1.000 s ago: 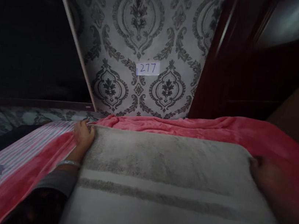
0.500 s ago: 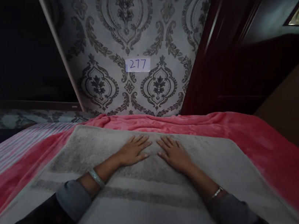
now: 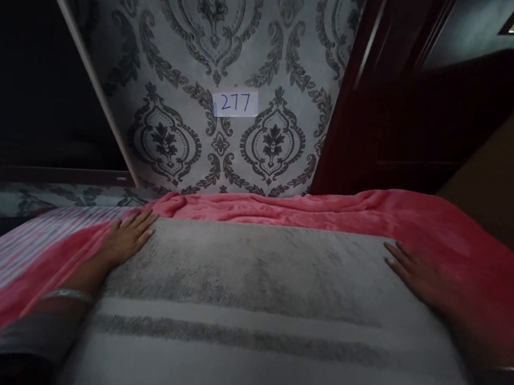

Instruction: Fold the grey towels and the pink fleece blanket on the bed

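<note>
A grey towel (image 3: 246, 267) with darker bands across it lies spread flat on a red blanket (image 3: 481, 262). My left hand (image 3: 129, 237) rests with fingers stretched out at the towel's far left corner. At the far right corner is my right hand (image 3: 411, 268), its fingers extended and touching the towel's edge. Neither hand grips anything. The right forearm is dim and slightly blurred.
Striped cloth (image 3: 14, 248) shows under the blanket on the left. Behind stand a patterned wall with a paper label (image 3: 235, 103) reading 277, a dark screen (image 3: 39, 73) and a dark red wooden door frame (image 3: 383, 108).
Both hands have slid apart from the towel's middle, the left one to its left corner and the right one to its right corner. The towel's far area is now uncovered.
</note>
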`<state>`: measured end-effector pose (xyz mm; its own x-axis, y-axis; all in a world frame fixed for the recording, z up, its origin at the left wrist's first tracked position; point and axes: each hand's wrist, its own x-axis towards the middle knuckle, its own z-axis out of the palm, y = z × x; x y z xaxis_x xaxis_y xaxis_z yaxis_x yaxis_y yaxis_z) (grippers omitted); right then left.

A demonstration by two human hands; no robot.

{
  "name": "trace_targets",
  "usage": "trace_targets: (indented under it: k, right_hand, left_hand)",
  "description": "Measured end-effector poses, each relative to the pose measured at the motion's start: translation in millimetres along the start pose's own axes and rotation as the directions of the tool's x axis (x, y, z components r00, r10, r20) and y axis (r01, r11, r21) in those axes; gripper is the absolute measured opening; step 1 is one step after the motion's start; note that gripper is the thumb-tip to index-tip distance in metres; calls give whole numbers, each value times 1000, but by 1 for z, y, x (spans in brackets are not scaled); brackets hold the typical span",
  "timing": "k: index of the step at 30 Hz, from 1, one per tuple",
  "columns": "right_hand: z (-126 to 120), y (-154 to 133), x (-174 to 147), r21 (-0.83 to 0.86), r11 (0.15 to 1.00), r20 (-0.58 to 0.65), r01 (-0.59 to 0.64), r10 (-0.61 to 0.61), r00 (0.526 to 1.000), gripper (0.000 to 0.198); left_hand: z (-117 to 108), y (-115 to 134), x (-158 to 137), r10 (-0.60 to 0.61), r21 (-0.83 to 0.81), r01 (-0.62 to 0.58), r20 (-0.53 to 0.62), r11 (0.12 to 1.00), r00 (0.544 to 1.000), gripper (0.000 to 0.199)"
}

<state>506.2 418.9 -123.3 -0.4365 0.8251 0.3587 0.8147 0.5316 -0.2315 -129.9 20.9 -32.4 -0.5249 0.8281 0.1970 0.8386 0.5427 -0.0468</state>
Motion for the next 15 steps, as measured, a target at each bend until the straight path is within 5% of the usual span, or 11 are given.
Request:
trace_targets:
  k: [5, 9, 15]
  right_hand:
    - [-7, -15, 3, 3, 999, 70, -47, 47, 996, 72]
    - [-17, -40, -9, -15, 997, 24, -81, 81, 996, 68]
    - [-17, -117, -73, 127, 964, -75, 234, -226, 971, 61]
  left_hand:
    - [-16, 9, -14, -169, 4, 171, -116, 985, 979, 60]
    - [-27, -10, -42, -375, -158, 364, -48, 918, 926, 49]
    - [-52, -20, -91, -462, -511, 493, 199, 704, 865, 18]
